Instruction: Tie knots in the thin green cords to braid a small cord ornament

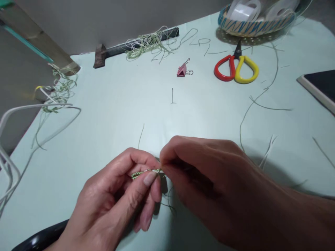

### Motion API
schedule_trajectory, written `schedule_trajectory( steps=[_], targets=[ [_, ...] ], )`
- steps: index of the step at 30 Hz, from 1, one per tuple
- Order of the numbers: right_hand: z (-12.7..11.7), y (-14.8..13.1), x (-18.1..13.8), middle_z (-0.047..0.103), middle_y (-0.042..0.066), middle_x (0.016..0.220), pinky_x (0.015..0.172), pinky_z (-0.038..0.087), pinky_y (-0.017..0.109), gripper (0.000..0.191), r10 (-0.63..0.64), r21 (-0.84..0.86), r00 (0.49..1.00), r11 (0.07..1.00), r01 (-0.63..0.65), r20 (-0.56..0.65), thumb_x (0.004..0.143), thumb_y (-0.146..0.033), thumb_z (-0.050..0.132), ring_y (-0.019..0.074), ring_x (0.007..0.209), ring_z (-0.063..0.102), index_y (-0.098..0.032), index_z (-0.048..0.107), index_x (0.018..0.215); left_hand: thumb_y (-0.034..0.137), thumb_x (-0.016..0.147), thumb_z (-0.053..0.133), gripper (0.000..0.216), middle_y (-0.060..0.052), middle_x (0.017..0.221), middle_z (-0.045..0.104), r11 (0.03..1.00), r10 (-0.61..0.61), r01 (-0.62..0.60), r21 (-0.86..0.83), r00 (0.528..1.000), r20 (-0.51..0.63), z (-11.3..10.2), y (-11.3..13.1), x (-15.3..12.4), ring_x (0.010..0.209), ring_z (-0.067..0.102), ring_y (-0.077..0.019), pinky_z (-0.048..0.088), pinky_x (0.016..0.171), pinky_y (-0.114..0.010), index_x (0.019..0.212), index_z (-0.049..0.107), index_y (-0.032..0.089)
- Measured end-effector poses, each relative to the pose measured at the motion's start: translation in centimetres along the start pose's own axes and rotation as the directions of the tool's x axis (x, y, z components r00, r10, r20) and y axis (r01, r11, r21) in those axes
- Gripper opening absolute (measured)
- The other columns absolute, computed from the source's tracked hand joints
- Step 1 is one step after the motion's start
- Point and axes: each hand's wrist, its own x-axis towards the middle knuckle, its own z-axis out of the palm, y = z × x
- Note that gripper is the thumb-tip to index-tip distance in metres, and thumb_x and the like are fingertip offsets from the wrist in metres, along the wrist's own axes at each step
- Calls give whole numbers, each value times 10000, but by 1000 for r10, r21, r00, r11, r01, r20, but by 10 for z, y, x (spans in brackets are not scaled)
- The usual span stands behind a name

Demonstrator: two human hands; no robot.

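Note:
My left hand pinches a short braided piece of green and yellow cord between thumb and forefinger, just above the pale green tablecloth. My right hand is closed in a pinch at the cord's right end, fingertips touching those of the left hand. Thin loose thread ends hang below the pinch. What the right fingers grip is mostly hidden by the hand itself.
Red and yellow handled scissors lie at the back right, near a woven basket. A pink binder clip, a tangle of green thread on a dark tool, and a tablet lie around. White cables run along the left.

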Motion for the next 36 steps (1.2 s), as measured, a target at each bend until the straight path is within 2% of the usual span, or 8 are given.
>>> schedule_trajectory(
  steps=[9,14,17,21,24,29,34,36],
  targets=[
    [1,0,2,539,-109,666,422,353,131,200,-8,-12,1000,1000,8,-27,918,-129,575,14,491,423,-198,518,739,543,884,680,329,26,503,570,979,136,-134,153,991,-4,4,6,11,470,574,-163,494,433,-241,928,710,218],
    [1,2,2,529,-120,661,474,395,113,197,27,43,1000,999,-27,-7,902,-110,582,11,536,484,-212,494,758,443,936,659,233,28,530,602,951,206,-208,229,978,33,-4,-1,3,436,571,-136,484,413,-210,979,724,224],
    [1,3,0,490,-122,659,503,411,112,208,25,70,1000,997,-25,-2,911,-104,559,16,556,490,-224,450,782,336,1005,586,139,55,592,637,922,247,-264,282,964,94,-9,-5,-1,414,567,-87,481,416,-147,1040,713,293],
    [0,2,0,480,-113,679,543,428,119,225,23,70,1000,997,-24,14,922,-74,523,26,580,487,-228,421,793,291,1035,537,176,80,620,636,884,294,-320,340,947,127,-12,-6,0,424,574,-55,478,438,-91,1076,699,343],
    [-1,1,1,461,-112,661,537,429,114,262,44,101,999,994,-46,21,897,-53,524,31,566,480,-235,389,766,322,1029,548,160,83,589,624,884,278,-301,357,954,116,-9,-4,-2,428,576,-56,475,446,-91,1049,705,339],
    [-2,1,2,437,-99,662,547,441,104,218,44,76,999,996,-44,5,923,-122,537,40,561,477,-239,409,792,475,975,599,164,80,611,634,916,176,-143,375,983,-55,-3,0,-7,432,531,-57,446,439,-113,960,713,357],
    [-1,2,4,504,-102,672,536,460,118,205,78,109,997,991,-75,-24,912,-85,543,49,560,519,-255,443,855,427,984,594,110,74,641,656,906,206,-210,368,977,49,-6,0,-7,424,575,-78,474,411,-117,1056,675,406],
    [-1,3,3,527,-106,674,549,469,113,216,69,116,998,991,-67,-12,917,-76,523,50,559,525,-263,433,859,489,957,616,142,75,639,649,930,158,-147,337,987,-6,-4,0,-9,433,563,-84,470,416,-128,1066,656,408]
  ],
)
